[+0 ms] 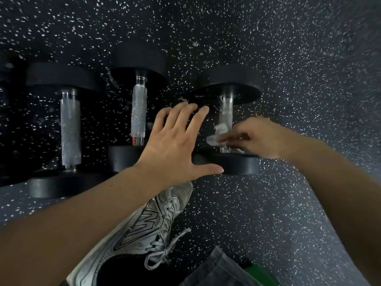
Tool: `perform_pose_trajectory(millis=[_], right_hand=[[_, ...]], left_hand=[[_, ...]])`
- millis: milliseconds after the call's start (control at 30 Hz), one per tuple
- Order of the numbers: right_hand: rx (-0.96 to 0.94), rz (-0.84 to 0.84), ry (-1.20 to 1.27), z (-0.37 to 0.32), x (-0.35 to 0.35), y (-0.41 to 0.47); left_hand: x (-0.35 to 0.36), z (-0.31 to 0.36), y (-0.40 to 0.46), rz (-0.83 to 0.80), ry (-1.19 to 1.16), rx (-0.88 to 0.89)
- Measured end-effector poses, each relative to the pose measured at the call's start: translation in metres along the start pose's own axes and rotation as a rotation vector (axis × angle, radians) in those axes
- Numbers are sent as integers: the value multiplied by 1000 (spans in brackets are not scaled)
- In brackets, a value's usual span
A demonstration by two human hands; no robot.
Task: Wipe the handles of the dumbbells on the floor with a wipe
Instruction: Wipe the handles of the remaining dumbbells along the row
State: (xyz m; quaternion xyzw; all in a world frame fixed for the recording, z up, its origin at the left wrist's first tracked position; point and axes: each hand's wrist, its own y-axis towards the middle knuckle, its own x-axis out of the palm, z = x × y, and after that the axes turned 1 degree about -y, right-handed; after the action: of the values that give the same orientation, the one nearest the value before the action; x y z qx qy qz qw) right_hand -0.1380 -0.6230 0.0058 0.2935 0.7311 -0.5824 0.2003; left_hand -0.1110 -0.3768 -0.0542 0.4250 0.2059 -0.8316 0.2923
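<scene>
Three black dumbbells with knurled silver handles lie side by side on the speckled rubber floor. The left dumbbell (70, 129) and the middle dumbbell (139, 114) are untouched. My right hand (254, 138) grips a crumpled white wipe (218, 135) and presses it against the lower part of the right dumbbell's handle (226, 109). My left hand (175, 145) hovers between the middle and right dumbbells, fingers spread, thumb near the right dumbbell's near head (237, 165). It holds nothing.
My grey sneaker (148, 230) rests on the floor just below the dumbbells, with a grey trouser leg (218, 269) and something green (259, 273) at the bottom edge. Speckled floor (288, 58) stretches to the right and far side.
</scene>
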Motion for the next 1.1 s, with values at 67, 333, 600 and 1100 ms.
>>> perform_pose_trajectory(millis=[67,333,600,1100], right_hand=[[-3,-82,7,4,-4,-1],[183,533,-93,18,2,16],[77,-11,-138,19,3,-11],[134,604,214,61,39,-25]], left_hand=[[3,3,1,-18,16,19],[17,19,16,-57,41,40],[20,23,18,-78,52,49],[17,20,17,-74,61,54]])
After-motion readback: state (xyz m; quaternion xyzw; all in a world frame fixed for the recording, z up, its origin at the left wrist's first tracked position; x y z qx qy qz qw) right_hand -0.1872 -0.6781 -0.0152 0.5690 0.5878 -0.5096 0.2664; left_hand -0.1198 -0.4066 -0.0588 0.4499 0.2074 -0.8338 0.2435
